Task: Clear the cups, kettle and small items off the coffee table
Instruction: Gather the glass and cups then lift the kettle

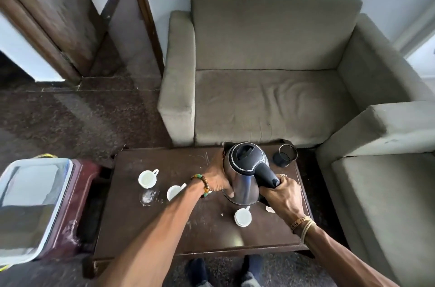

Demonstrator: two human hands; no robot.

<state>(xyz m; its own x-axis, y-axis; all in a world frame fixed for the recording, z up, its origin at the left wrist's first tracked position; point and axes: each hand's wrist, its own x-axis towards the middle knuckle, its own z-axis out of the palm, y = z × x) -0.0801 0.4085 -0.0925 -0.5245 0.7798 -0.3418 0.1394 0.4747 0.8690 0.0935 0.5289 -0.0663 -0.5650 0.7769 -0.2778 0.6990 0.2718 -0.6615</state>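
A: What's nearest?
B: A white cup (pixel 243 217) on the bench (pixel 164 228), just this side of the right grip (pixel 281 195), which wraps the kettle (pixel 244 176) handle.
A: The left grip (pixel 217 177)?
B: Clasping the kettle's steel side, opposite. A second cup (pixel 173 192) and third cup (pixel 147 178) sit left of it; a dark glass (pixel 286 155) beyond the kettle.

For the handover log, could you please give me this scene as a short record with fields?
Surface: dark wooden coffee table
Held: steel kettle with black lid and handle
Right hand: grips the kettle handle
Left hand: holds the kettle body
Left on table: three white ceramic cups; dark glass tumbler at the far right corner
Beside table: clear plastic bin on a maroon stool, to the left
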